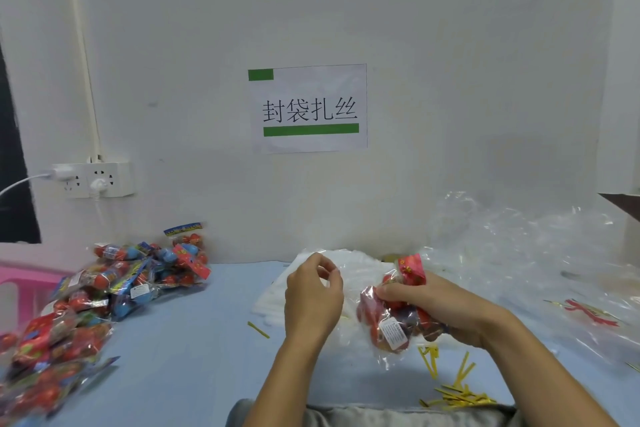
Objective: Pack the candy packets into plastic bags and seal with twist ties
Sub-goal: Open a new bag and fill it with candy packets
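Note:
My right hand (433, 308) grips a candy packet (394, 326) with red sweets and a red header, held above the blue table. A clear plastic bag (349, 288) stretches between both hands. My left hand (311, 295) pinches the bag's edge with curled fingers, left of the packet. A heap of candy packets (104, 295) lies at the left. Yellow twist ties (453, 388) lie scattered near the front edge, and one twist tie (258, 329) lies alone near my left wrist.
A stack of flat white bags (277, 298) lies behind my hands. Crumpled clear plastic (519, 253) fills the right side. A pink stool (20, 288) stands at far left. A power strip (97, 178) and a paper sign (308, 107) hang on the wall.

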`<control>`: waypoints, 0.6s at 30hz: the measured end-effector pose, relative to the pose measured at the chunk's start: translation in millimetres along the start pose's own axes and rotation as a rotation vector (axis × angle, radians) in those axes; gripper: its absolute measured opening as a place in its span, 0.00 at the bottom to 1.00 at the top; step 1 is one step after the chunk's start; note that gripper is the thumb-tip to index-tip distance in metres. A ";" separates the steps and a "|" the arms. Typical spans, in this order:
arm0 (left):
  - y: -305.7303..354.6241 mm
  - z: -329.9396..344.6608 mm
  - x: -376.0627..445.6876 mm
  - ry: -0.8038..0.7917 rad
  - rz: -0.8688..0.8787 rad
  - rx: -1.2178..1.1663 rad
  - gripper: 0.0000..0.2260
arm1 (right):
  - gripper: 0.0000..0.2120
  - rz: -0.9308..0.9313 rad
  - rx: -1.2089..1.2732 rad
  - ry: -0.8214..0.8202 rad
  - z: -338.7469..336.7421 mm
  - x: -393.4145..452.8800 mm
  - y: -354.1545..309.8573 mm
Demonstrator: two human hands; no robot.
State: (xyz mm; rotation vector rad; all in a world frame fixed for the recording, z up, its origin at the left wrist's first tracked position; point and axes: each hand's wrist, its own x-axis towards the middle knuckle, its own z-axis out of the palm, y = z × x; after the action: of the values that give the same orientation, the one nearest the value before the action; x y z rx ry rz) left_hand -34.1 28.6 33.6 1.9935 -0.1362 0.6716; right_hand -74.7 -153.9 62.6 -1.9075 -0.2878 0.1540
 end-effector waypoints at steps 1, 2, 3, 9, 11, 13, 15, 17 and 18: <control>0.8 -0.4 0.3 0.004 -0.002 -0.022 0.08 | 0.14 0.014 -0.019 0.002 1.4 0.4 0.9; 1.2 -0.5 0.6 0.004 -0.002 -0.038 0.08 | 0.14 0.025 -0.033 0.007 3.2 1.1 1.8; 1.7 -0.7 0.9 0.005 -0.003 -0.052 0.08 | 0.13 0.033 -0.051 0.017 5.1 1.8 2.2; 7.0 1.5 -1.7 0.021 0.062 -0.152 0.08 | 0.14 0.015 -0.179 0.247 24.2 12.7 9.1; 10.3 6.7 -5.2 0.030 0.150 -0.073 0.10 | 0.16 0.000 -0.054 0.360 39.6 19.7 12.5; 14.2 10.6 -8.7 0.060 0.220 0.011 0.11 | 0.16 -0.002 0.134 0.463 51.1 25.9 13.6; 16.2 12.2 -10.5 0.100 0.300 0.052 0.09 | 0.14 -0.008 0.325 0.556 53.0 29.2 13.0; 17.5 13.0 -11.1 0.115 0.372 0.036 0.06 | 0.11 -0.032 0.539 0.592 48.3 30.1 11.2; 18.1 13.7 -11.6 0.103 0.399 0.006 0.05 | 0.11 -0.034 0.640 0.575 45.3 29.9 10.4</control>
State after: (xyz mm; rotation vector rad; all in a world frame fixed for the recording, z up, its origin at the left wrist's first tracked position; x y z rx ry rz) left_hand -45.0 5.9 36.9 1.9487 -0.4788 1.0269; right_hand -55.7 -108.1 38.1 -1.2384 0.1151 -0.2959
